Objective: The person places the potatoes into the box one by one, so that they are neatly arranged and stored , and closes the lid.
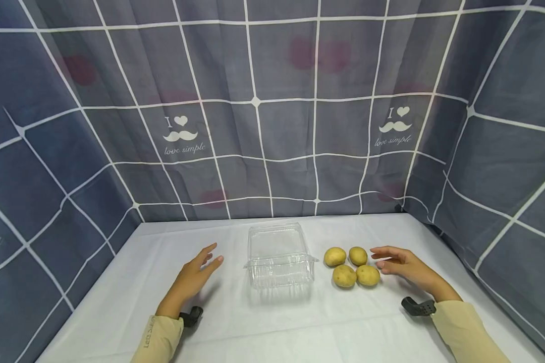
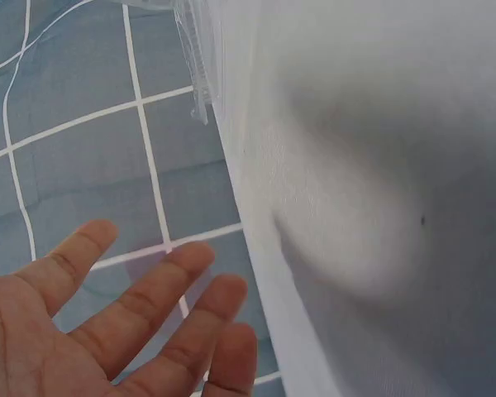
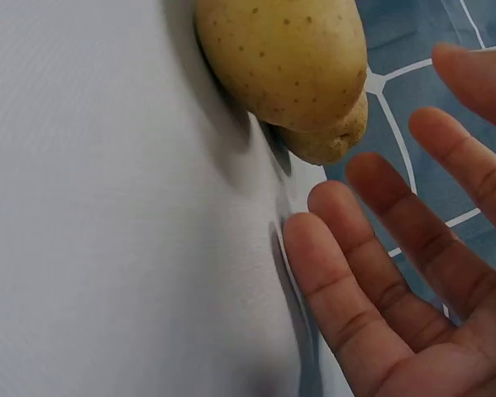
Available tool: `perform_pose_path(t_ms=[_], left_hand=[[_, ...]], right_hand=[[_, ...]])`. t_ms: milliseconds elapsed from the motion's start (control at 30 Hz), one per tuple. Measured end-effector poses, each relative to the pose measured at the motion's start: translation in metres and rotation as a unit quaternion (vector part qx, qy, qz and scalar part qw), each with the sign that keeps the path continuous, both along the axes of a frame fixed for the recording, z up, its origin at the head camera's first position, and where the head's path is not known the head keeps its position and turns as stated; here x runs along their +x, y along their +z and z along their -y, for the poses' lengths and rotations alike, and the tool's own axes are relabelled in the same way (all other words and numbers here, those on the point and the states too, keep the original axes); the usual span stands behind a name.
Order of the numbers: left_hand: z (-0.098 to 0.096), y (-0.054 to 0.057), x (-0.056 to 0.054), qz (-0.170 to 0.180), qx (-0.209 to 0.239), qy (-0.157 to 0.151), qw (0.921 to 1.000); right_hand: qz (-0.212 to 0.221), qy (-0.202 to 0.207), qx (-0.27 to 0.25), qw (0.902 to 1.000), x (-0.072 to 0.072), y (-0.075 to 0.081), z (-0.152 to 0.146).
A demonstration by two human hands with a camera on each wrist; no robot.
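Note:
A clear plastic clamshell container point(image 1: 281, 272) stands on the white table with its lid raised toward the back. Right of it, several yellow potatoes point(image 1: 344, 276) sit in a close group. My left hand point(image 1: 192, 277) hovers to the left of the container, fingers spread and holding nothing; the left wrist view shows its palm and fingers point(image 2: 140, 318) apart from everything. Close to the right side of the potatoes is my right hand point(image 1: 404, 266), its fingers extended and nothing in them. In the right wrist view a potato point(image 3: 285, 62) lies just beyond those fingertips.
A white cloth point(image 1: 200, 333) covers the table. Dark grey curtains point(image 1: 281, 126) with white grid lines enclose the back and both sides. Each wrist wears a black strap device point(image 1: 419, 306) below a beige sleeve point(image 1: 468, 330).

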State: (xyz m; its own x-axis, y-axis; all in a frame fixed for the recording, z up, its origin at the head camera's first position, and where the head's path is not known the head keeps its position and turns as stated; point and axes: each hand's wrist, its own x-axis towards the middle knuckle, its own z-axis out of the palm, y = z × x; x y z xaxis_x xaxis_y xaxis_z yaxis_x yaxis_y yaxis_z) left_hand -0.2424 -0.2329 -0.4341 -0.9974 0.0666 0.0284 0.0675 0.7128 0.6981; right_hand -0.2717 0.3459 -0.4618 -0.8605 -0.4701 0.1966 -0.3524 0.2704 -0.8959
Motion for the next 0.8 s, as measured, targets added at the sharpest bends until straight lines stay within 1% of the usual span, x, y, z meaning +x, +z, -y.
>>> perform_pose_path(t_ms=[133, 233, 300, 367, 433, 500, 633, 800], left_hand=[[-0.004, 0.0, -0.001, 0.005, 0.021, -0.006, 0.9997], [-0.007, 0.0, -0.003, 0.021, 0.059, -0.023, 0.9978], [-0.009, 0.0, -0.004, 0.04, 0.095, -0.042, 0.9938], [-0.011, 0.0, -0.006, 0.059, 0.129, -0.063, 0.9879], [-0.013, -0.001, -0.008, 0.072, 0.152, -0.077, 0.9827], [-0.015, -0.001, -0.01, 0.08, 0.164, -0.084, 0.9797], [-0.018, -0.002, -0.011, 0.089, 0.172, -0.09, 0.9769], [-0.021, -0.003, -0.013, 0.111, 0.187, -0.114, 0.9694]], right_hand=[[0.009, 0.029, -0.009, 0.9995, -0.004, -0.004, -0.001], [0.014, 0.053, -0.024, 0.9982, -0.006, -0.009, -0.002], [0.017, 0.061, -0.03, 0.9975, -0.006, -0.012, -0.002], [0.021, 0.062, -0.031, 0.9974, -0.006, -0.014, -0.002], [0.025, 0.062, -0.029, 0.9973, -0.006, -0.016, -0.001], [0.026, 0.061, -0.028, 0.9974, -0.006, -0.017, 0.0], [0.032, 0.068, -0.033, 0.9966, -0.005, -0.016, 0.002], [0.027, 0.083, -0.036, 0.9955, -0.003, -0.014, 0.003]])
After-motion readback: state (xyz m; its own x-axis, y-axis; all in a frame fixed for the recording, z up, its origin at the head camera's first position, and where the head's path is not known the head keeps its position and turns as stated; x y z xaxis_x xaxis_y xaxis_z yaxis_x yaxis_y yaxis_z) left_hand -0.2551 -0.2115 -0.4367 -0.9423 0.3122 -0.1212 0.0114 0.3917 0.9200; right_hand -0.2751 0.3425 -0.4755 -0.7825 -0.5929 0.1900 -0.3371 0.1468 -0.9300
